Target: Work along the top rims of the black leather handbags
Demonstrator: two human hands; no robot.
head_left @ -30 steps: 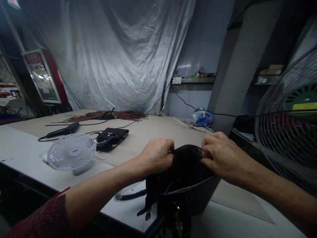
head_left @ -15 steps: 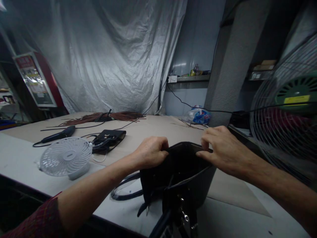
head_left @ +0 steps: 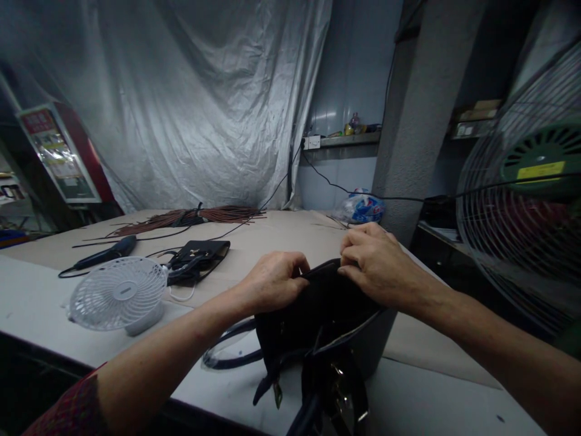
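A black handbag (head_left: 376, 342) stands on the table in front of me, its mouth gaping upward and its inside dark. My left hand (head_left: 278, 280) pinches the bag's rim at the left rear corner, thumb and fingers closed on it. On the far edge, close to the middle, my right hand (head_left: 374, 263) grips the rim between thumb and bent fingers. Gold-coloured metal fittings (head_left: 342, 387) hang at the bag's near side. A dark handle (head_left: 236, 360), partly in clear wrapping, loops out to the left.
To the left stand a small white fan (head_left: 120, 293) and a flat black bag (head_left: 200, 257). A dark corded tool (head_left: 106, 251) lies behind them. Further back is a bundle of brown strips (head_left: 181, 219). A large caged fan (head_left: 521, 200) rises at the right.
My right hand has slid left along the handbag's rim, from the right corner toward the middle of the far edge. My left hand keeps its hold.
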